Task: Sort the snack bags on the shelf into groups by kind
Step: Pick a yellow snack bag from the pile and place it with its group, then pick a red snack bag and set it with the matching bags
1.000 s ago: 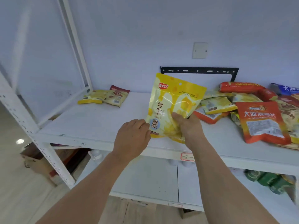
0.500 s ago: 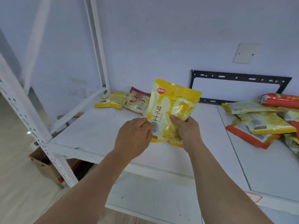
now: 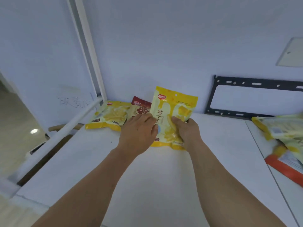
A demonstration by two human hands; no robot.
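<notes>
Both hands hold a yellow cheese-crisp snack bag [image 3: 174, 112] upright over the white shelf [image 3: 164, 177]: the right hand [image 3: 186, 131] curls its grip round the bag's lower right side, thumb across the front, while the left hand [image 3: 139, 133] closes on its lower left edge. The bag's bottom edge sits at or just above the shelf board; contact cannot be confirmed. Behind it, in the left rear corner, lie a matching yellow bag [image 3: 109, 117] and a dark red bag [image 3: 139, 108], side by side. More yellow and orange bags [image 3: 282, 133] are piled at the right edge, well apart.

The pouch looks light, soft and air-filled, its glossy film likely slippery and its contents probably brittle. A gentle hold at the side seams or the flat top seal would suit it better than a squeeze through the middle, which could crush what is inside.
</notes>
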